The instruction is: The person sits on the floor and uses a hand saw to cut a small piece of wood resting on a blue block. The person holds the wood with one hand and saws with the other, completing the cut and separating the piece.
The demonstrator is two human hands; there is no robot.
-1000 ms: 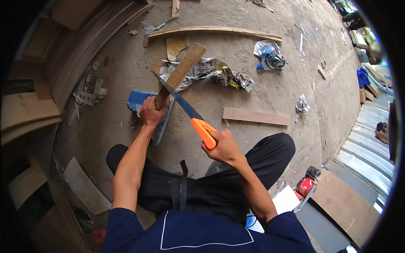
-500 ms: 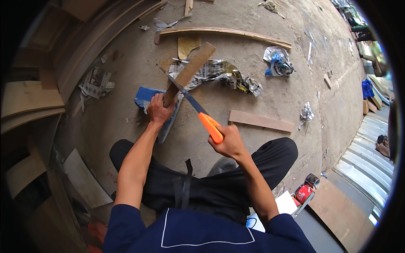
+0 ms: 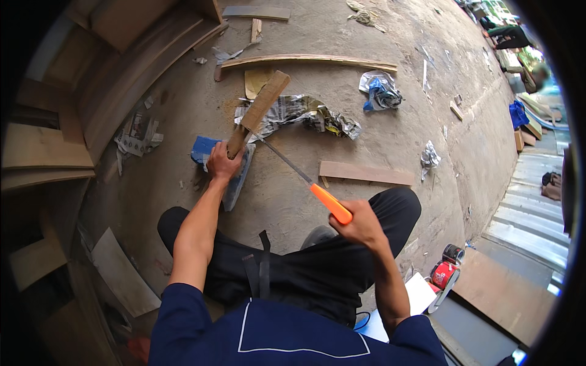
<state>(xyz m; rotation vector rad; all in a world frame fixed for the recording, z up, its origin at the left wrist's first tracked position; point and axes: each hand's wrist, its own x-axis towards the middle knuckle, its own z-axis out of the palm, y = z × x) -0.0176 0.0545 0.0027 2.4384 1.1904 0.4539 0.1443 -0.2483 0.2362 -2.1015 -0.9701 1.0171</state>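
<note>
My left hand [image 3: 222, 162] is closed round the lower end of a short brown wooden board [image 3: 268, 100], which slants up and away over a blue-painted block [image 3: 203, 146] on the floor. In my right hand [image 3: 361, 223] is a handsaw [image 3: 329, 202] with an orange handle, its fingers wrapped round the grip. The thin blade runs forward and left to the board, and its tip end meets the edge just beyond my left hand. A darker line crosses the wood there. How deep the blade sits cannot be made out.
Torn newspaper [image 3: 293, 111] lies beyond the board, with crumpled paper [image 3: 381, 91] farther right. A flat plank [image 3: 366, 172] rests before my right knee; a long wood strip [image 3: 311, 59] lies farther off. Wooden panels [image 3: 49, 143] stand left. Red tape-like rolls [image 3: 444, 274] sit at right.
My right hand has drawn the saw back toward me and to the right, so only the blade's far end is at the board. My left hand keeps its hold.
</note>
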